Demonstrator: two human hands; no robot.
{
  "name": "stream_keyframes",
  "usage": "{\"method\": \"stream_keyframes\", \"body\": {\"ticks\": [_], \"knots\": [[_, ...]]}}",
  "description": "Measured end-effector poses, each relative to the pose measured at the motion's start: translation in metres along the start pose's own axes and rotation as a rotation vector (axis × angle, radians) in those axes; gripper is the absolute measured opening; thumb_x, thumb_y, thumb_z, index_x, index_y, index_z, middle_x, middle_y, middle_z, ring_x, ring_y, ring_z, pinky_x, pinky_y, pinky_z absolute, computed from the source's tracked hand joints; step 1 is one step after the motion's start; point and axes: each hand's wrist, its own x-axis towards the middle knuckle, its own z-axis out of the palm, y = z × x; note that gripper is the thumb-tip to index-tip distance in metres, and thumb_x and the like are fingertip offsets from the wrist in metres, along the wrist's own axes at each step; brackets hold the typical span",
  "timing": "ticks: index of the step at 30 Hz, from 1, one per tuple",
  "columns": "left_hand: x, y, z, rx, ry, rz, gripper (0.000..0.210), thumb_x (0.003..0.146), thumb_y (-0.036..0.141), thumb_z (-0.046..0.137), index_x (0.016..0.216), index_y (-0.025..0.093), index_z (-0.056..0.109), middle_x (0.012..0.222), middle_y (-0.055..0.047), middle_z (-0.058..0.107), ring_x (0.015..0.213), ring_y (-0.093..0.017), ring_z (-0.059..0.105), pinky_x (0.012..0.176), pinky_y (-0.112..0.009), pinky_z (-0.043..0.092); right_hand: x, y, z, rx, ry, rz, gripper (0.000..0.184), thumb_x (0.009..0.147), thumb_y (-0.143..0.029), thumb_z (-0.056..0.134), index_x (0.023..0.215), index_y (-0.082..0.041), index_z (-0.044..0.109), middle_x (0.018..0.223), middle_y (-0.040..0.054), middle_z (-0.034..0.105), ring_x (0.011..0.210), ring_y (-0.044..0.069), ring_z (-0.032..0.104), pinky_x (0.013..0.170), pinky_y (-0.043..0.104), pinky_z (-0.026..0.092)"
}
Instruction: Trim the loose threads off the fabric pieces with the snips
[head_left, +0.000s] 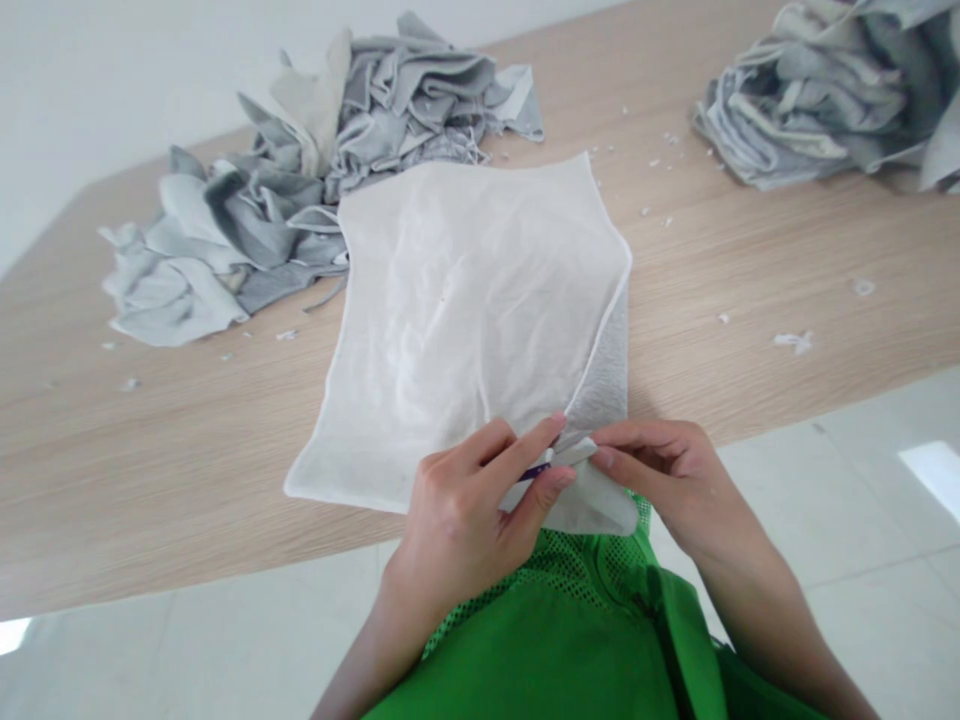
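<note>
A white cloth (450, 290) with a grey underside (607, 360) lies spread on the table, its lower right corner hanging past the front edge. My left hand (480, 490) is closed over that part of the cloth, with a small dark purple tool (534, 471) between its fingers. Most of the tool is hidden, so its kind cannot be made out. My right hand (660, 460) pinches the folded white edge (577, 450) of the cloth between thumb and forefinger. The fingertips of both hands are close together at this edge.
A heap of crumpled grey and white cloth pieces (262, 220) lies at the back left of the wooden table (150, 440). Another grey cloth pile (825, 100) is at the back right. White scraps (793, 342) are scattered about. Green clothing (570, 640) is below my hands.
</note>
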Motion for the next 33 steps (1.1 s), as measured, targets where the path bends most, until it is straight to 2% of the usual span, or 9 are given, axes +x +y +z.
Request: {"method": "stream_keyframes", "body": {"ticks": [5,20,33], "knots": [[-0.0012,0.0010,0.0014,-0.009,0.054,0.014,0.031,0.096,0.026,0.068,0.126,0.016,0.067,0.080,0.000,0.060,0.064,-0.009,0.058,0.054,-0.022,0.045,0.0003,-0.0007,0.0013,-0.013,0.019,-0.021,0.011,0.075,-0.032,0.086,0.084,-0.027,0.084,0.077,0.0021,0.080,0.065,0.016,0.072,0.058,0.024,0.056],[-0.0030,0.0010,0.0044,0.081,0.089,0.083,0.030,0.097,0.028,0.068,0.124,0.016,0.068,0.078,0.000,0.064,0.060,-0.010,0.057,0.053,-0.022,0.045,-0.0024,0.0024,0.0014,-0.041,0.044,-0.042,0.009,0.075,-0.031,0.086,0.083,-0.028,0.083,0.078,0.0015,0.080,0.065,0.018,0.073,0.057,0.026,0.057],[-0.0018,0.0027,0.0050,0.126,0.116,0.107,0.029,0.097,0.028,0.067,0.123,0.015,0.068,0.078,0.001,0.063,0.060,-0.009,0.058,0.053,-0.022,0.044,-0.0013,0.0026,0.0010,-0.031,0.014,-0.074,0.010,0.077,-0.025,0.086,0.084,-0.031,0.084,0.080,-0.0007,0.081,0.068,0.016,0.074,0.061,0.023,0.059]]}}
